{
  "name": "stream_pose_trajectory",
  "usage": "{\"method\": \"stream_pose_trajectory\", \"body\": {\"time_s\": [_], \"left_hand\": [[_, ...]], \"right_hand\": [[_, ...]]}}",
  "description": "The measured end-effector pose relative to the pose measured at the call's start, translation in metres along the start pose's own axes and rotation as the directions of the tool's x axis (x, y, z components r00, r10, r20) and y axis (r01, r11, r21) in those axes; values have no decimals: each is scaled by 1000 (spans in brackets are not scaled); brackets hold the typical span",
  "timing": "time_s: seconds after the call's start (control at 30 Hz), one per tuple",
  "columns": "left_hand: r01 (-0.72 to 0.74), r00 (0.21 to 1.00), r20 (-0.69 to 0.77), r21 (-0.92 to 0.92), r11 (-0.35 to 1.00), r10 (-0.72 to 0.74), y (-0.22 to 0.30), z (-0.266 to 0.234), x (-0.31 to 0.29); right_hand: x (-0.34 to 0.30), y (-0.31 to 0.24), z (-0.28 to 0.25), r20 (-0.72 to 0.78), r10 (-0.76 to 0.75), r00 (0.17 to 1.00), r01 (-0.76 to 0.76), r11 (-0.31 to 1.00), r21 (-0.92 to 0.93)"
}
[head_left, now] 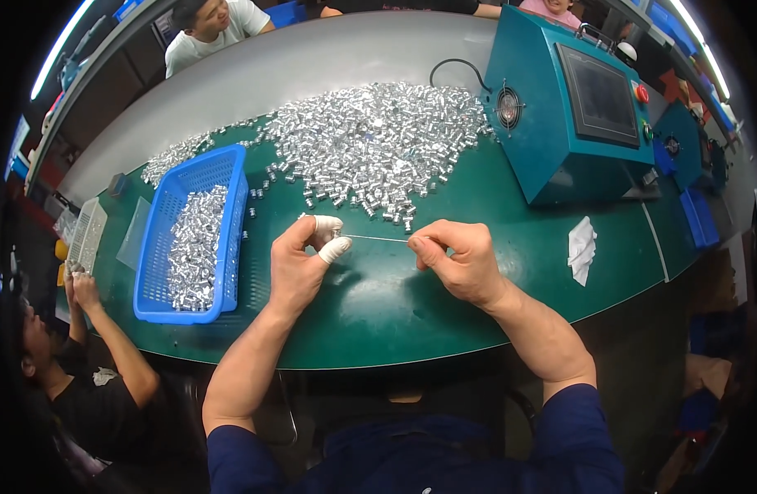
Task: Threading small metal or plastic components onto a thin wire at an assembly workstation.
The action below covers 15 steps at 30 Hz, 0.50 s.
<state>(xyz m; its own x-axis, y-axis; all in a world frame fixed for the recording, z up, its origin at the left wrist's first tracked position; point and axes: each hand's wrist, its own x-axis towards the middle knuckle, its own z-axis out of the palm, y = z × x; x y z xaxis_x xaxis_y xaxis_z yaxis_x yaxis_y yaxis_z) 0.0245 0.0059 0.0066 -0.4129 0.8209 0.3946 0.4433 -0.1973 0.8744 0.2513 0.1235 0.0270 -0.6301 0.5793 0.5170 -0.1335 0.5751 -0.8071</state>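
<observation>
My left hand (298, 262) is closed in a pinch, white coverings on its thumb and index finger. Between those fingertips is a small silver metal piece, mostly hidden. A thin, straight, pale rod or wire (377, 239) runs level from that piece to my right hand (467, 262), whose thumb and fingers grip its other end. Whether the rod passes into the metal piece or only touches it, I cannot tell. Both hands are above the green tabletop, just in front of a large heap of small silver metal cylinders (374, 144).
Left of my hands stands a blue perforated basket (233, 272) with more silver cylinders. A teal machine (518, 132) with a screen and red button stands at the far right. A crumpled white tissue (582, 249) lies before it. Another person (90, 387) works at the left; others sit across.
</observation>
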Motion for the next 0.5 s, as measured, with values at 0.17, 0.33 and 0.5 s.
{"method": "stream_pose_trajectory", "body": {"time_s": [0.17, 0.33, 0.5], "left_hand": [[-25, 1000, -4, 32, 999, 25, 2, 1, 0], [-38, 999, 5, 43, 998, 38, 1, 3, 1], [-42, 999, 11, 47, 998, 41, 2, 3, 0]], "right_hand": [[2, -2, 1, 23, -42, 999, 43, 998, -52], [2, 0, 1, 24, -42, 999, 44, 996, -83], [1, 0, 3, 28, -50, 998, 53, 992, -112]]}}
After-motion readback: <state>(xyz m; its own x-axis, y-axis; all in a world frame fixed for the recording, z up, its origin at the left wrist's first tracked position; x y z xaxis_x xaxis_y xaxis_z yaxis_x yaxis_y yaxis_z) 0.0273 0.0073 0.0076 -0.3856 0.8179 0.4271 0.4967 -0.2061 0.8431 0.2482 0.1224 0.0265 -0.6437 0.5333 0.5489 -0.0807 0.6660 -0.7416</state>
